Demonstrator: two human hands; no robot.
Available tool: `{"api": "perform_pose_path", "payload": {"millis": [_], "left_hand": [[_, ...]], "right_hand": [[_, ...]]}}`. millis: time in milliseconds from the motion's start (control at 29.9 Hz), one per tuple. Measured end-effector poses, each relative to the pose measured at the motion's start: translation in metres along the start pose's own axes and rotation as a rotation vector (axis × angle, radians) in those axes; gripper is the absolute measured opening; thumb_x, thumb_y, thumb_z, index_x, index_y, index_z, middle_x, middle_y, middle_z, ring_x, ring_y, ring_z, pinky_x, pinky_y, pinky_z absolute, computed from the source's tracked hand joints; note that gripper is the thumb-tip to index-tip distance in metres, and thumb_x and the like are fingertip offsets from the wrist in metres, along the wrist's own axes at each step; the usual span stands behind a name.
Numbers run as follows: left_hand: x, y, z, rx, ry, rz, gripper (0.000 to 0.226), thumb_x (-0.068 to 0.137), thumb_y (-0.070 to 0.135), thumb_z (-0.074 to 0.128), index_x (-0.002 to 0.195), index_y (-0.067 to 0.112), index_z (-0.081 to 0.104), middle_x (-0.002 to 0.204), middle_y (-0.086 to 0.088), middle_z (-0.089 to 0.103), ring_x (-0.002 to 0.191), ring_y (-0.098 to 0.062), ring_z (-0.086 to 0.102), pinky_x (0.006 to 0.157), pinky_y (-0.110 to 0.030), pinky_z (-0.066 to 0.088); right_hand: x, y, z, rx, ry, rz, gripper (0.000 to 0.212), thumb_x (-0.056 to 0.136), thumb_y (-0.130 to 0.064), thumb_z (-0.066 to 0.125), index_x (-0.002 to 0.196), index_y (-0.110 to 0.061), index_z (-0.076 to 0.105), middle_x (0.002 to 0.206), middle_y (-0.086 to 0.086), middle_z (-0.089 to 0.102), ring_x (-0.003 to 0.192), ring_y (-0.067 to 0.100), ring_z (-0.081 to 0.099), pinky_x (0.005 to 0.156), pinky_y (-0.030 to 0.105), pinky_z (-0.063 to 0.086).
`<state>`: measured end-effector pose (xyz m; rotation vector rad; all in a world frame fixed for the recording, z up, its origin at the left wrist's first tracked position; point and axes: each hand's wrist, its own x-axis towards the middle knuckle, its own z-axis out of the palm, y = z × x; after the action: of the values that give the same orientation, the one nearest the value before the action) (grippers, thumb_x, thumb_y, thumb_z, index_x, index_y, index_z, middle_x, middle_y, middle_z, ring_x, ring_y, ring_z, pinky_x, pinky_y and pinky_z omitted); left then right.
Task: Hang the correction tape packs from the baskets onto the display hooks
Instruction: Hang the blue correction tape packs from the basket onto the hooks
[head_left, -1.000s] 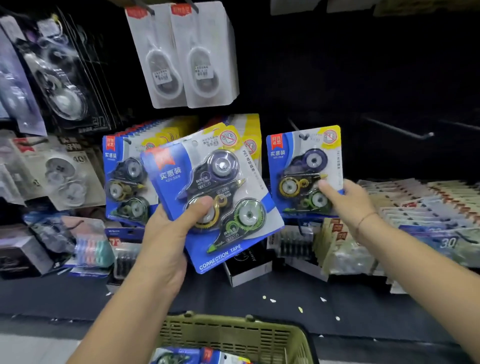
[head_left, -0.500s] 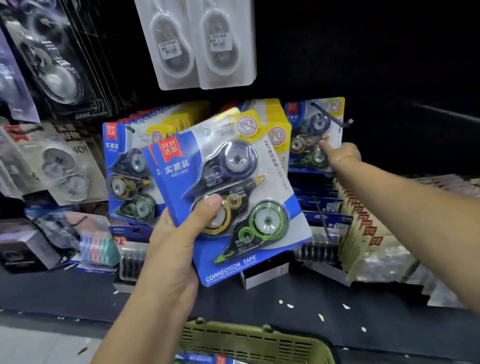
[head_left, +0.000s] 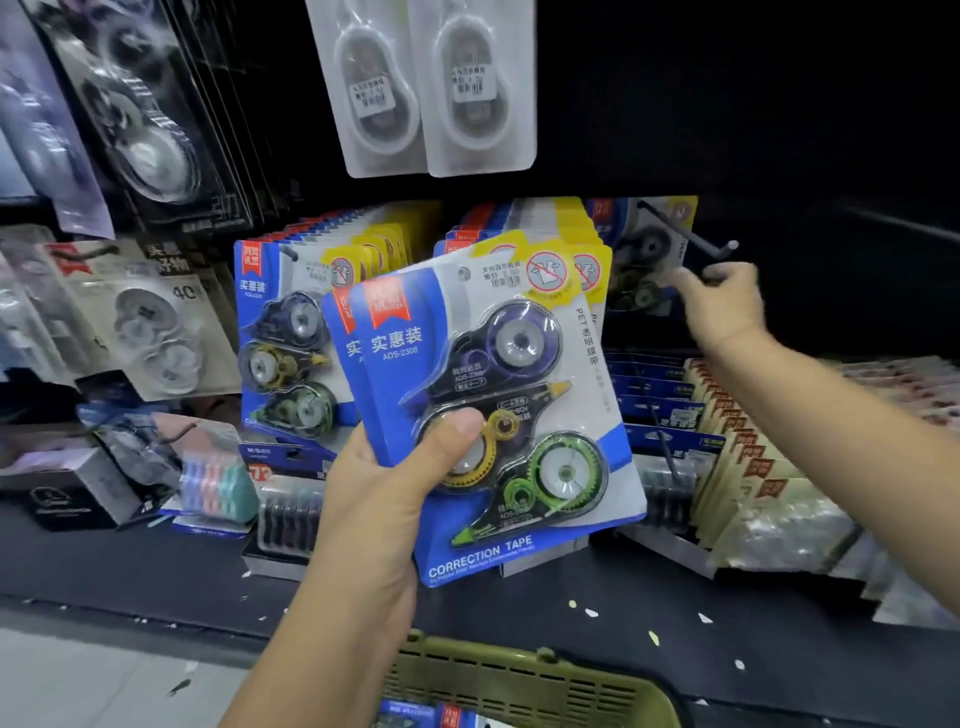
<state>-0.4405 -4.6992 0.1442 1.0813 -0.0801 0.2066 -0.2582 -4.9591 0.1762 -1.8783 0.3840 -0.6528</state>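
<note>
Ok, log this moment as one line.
left hand: holds packs | right hand: beside hook, grip unclear | pack: on hook | basket: below hands

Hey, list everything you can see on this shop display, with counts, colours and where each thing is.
held packs: at least two, blue, white and yellow cards, centre
hung packs: two full rows, same blue cards, on hooks behind the held ones
single pack: one, blue and yellow, far back on the right hook
right hook: one, black, front length bare
white blister packs: two, hanging at top
cream packets: a row, right side of the shelf
basket: one, olive green, bottom edge
blue pack: one, inside the basket
shelf: one, black, pale scraps on it
left hand: grips the held packs
right hand: blurred, by the right hook
</note>
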Motion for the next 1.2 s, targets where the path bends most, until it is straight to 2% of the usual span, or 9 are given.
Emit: {"api": "perform_pose_path", "payload": {"millis": [134,267,334,468,635,702,802,902,1203], "left_hand": [[-0.014,-0.003,0.008,-0.045,0.019,0.004,0.048,0.051,0.021,0.083,0.098,0.016,0.075,0.093,-0.009,0.079,0.074,-0.020,0.077,0.058,-0.027,0.060],[-0.023,-0.007,0.021,-0.028,0.000,-0.002,0.056,0.055,0.019,0.082,0.110,0.011,0.071,0.097,-0.010,0.079,0.078,-0.021,0.077,0.059,-0.028,0.060],[-0.028,-0.009,0.025,-0.012,-0.012,-0.003,0.055,0.059,0.019,0.082,0.112,0.010,0.070,0.101,-0.011,0.078,0.082,-0.023,0.077,0.062,-0.028,0.060],[-0.031,-0.009,0.026,-0.026,-0.013,-0.050,0.057,0.068,0.036,0.076,0.120,0.013,0.068,0.111,-0.010,0.077,0.095,-0.024,0.076,0.071,-0.032,0.062],[-0.030,-0.012,0.018,-0.021,0.008,-0.151,0.053,0.087,0.049,0.052,0.131,0.021,0.064,0.121,-0.006,0.074,0.111,-0.026,0.071,0.097,-0.047,0.053],[-0.029,-0.012,0.016,-0.022,0.060,-0.125,0.052,0.087,0.047,0.053,0.131,0.021,0.063,0.120,-0.005,0.075,0.110,-0.026,0.072,0.096,-0.046,0.053],[-0.023,-0.008,0.008,0.031,0.162,-0.029,0.041,0.092,0.045,0.054,0.123,0.022,0.066,0.111,0.000,0.077,0.101,-0.018,0.074,0.080,-0.036,0.059],[-0.019,-0.002,0.000,0.063,0.225,0.022,0.027,0.102,0.040,0.051,0.115,0.024,0.068,0.106,0.004,0.078,0.094,-0.012,0.075,0.066,-0.025,0.061],[-0.022,0.000,0.001,0.120,0.222,0.071,0.027,0.088,0.049,0.059,0.102,0.031,0.074,0.102,0.007,0.079,0.091,-0.008,0.075,0.063,-0.018,0.058]], "right_hand": [[-0.106,-0.016,-0.051,0.280,-0.224,-0.171,0.015,0.092,-0.039,0.059,0.096,-0.024,0.061,0.100,-0.002,0.067,0.098,0.015,0.065,0.082,0.028,0.053],[-0.183,-0.027,-0.068,0.275,-0.525,-0.166,0.045,0.066,-0.062,0.068,0.093,-0.026,0.063,0.089,-0.013,0.072,0.082,0.000,0.066,0.072,0.014,0.051],[-0.198,-0.024,-0.067,0.294,-0.509,-0.143,0.052,0.057,-0.051,0.077,0.098,-0.024,0.059,0.092,-0.010,0.072,0.086,0.004,0.068,0.075,0.021,0.055],[-0.195,-0.017,-0.067,0.333,-0.435,-0.112,0.039,0.067,-0.020,0.087,0.093,-0.018,0.059,0.093,0.003,0.073,0.087,0.022,0.071,0.081,0.048,0.058],[-0.185,-0.010,-0.075,0.363,-0.450,-0.009,0.044,0.061,-0.024,0.088,0.094,-0.012,0.061,0.088,0.005,0.075,0.082,0.024,0.073,0.078,0.048,0.060],[-0.176,-0.011,-0.084,0.401,-0.419,0.014,0.050,0.054,-0.033,0.085,0.094,-0.011,0.064,0.086,0.005,0.076,0.079,0.023,0.074,0.073,0.043,0.061],[-0.154,-0.009,-0.102,0.409,-0.278,-0.029,0.034,0.063,-0.026,0.084,0.089,-0.015,0.064,0.086,0.006,0.076,0.076,0.017,0.073,0.069,0.035,0.061],[-0.135,-0.004,-0.113,0.408,-0.205,-0.063,0.019,0.079,-0.017,0.078,0.089,-0.017,0.062,0.092,0.009,0.074,0.083,0.022,0.072,0.074,0.041,0.059],[-0.121,0.008,-0.112,0.343,-0.150,-0.069,0.008,0.088,-0.023,0.070,0.092,-0.022,0.064,0.098,0.003,0.073,0.091,0.024,0.070,0.082,0.050,0.058]]}}
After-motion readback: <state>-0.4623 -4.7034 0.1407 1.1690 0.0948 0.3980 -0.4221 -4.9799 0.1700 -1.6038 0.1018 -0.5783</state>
